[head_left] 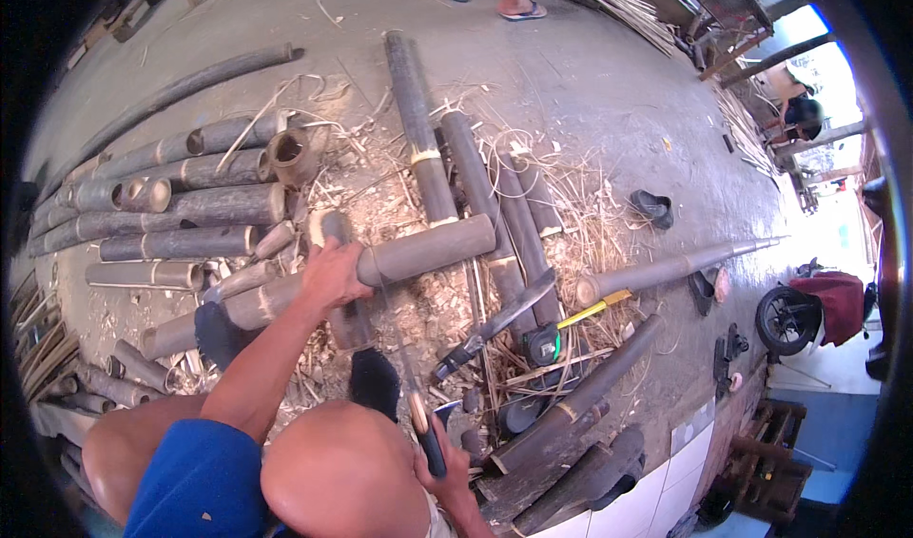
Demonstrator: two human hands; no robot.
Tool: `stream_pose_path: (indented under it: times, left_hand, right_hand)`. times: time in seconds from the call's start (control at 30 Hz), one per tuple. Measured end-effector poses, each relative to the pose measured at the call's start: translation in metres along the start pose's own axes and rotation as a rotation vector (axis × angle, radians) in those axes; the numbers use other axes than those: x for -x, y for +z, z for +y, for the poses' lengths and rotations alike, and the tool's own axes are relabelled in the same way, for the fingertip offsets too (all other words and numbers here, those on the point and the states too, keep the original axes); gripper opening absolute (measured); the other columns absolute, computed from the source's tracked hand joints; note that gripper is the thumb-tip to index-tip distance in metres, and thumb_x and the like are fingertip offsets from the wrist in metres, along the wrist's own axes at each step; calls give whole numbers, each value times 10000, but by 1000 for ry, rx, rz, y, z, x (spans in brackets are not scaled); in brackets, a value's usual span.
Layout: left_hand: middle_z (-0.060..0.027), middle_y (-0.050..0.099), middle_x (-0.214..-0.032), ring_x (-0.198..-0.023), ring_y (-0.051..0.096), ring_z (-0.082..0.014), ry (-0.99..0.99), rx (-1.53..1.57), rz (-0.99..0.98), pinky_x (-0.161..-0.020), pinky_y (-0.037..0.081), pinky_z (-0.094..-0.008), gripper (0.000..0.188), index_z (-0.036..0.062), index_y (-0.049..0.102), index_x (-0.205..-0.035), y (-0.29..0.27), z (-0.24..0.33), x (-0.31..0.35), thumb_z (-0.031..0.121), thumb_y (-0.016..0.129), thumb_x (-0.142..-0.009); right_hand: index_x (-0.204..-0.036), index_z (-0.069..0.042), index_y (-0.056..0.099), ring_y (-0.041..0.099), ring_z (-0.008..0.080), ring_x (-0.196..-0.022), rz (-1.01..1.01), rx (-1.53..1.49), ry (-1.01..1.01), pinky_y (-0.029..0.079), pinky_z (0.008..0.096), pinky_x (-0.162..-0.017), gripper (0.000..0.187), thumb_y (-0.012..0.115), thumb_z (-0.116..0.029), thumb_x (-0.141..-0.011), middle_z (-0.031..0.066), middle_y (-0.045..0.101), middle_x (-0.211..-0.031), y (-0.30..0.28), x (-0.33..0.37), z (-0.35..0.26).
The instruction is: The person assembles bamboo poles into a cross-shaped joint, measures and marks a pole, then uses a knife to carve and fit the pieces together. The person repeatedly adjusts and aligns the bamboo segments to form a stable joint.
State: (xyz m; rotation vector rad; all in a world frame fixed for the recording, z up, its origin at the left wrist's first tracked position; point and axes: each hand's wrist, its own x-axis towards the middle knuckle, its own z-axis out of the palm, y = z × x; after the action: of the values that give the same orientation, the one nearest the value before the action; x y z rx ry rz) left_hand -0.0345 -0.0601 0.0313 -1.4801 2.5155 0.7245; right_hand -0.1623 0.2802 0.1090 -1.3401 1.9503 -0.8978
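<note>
A thick grey-brown bamboo pole (433, 250) lies slantwise in front of me, over a shorter bamboo piece (350, 327). My left hand (333, 274) is wrapped round the pole near its middle and presses on it from above. In my right hand (445, 470), beside my knee, is the dark and wood-toned handle of a handsaw (421, 422). The saw's thin blade runs up to the pole just right of my left hand; whether its teeth are in a cut cannot be made out. My dark-covered feet (374, 384) are below the pole.
A long knife (514, 308) and a tape measure (544, 345) with yellow tape drawn out lie at right. Bamboo lengths (219, 203) are stacked left; more lie ahead. Shavings (371, 186) cover the floor. A person's sandalled feet (523, 10) stand far off; a motorbike (794, 317) is right.
</note>
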Motion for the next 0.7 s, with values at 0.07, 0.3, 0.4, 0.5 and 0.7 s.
stream_pose_path:
  times: [0.07, 0.3, 0.4, 0.5, 0.7]
  left_hand:
    - [-90, 718, -1175, -1191, 563, -306, 20, -10, 33, -998, 427, -484, 688, 109, 640, -1184, -2, 2, -2, 439, 873, -626]
    - [-66, 734, -1150, -1156, 572, -290, 3, -27, -7, -989, 410, -461, 707, 120, 669, -1118, -3, -1, 0, 511, 889, -572]
    - [-63, 733, -1156, -1157, 566, -280, 56, 6, 44, -1000, 401, -450, 724, 121, 670, -1120, 2, -4, 2, 507, 887, -548]
    - [-67, 731, -1150, -1156, 563, -276, 36, 40, 44, -997, 405, -446, 688, 121, 664, -1125, 4, -4, 0, 455, 883, -565]
    - [-82, 733, -1136, -1164, 568, -284, 45, 36, 55, -991, 409, -456, 683, 112, 669, -1122, 0, 1, 0, 450, 891, -571]
  right_hand:
    - [-1486, -29, 503, 721, 415, -699, 73, -3, -60, 564, 473, -601, 642, 712, -284, -935, 235, 710, -804, 35, -61, 11]
    - [-1464, -35, 535, 704, 440, -713, 65, -167, 27, 548, 461, -618, 571, 695, -244, -957, 268, 686, -822, 69, -122, 15]
    - [-1518, -63, 475, 735, 427, -792, 15, -112, 48, 580, 460, -672, 639, 699, -233, -945, 276, 718, -962, 25, -25, 10]
    - [-1521, -76, 475, 752, 405, -815, 24, -42, 18, 595, 454, -694, 651, 710, -248, -939, 259, 730, -972, 2, 29, 13]
    - [-1474, -32, 503, 711, 434, -711, 82, -145, -46, 536, 480, -601, 598, 677, -299, -968, 268, 686, -822, 73, -127, 16]
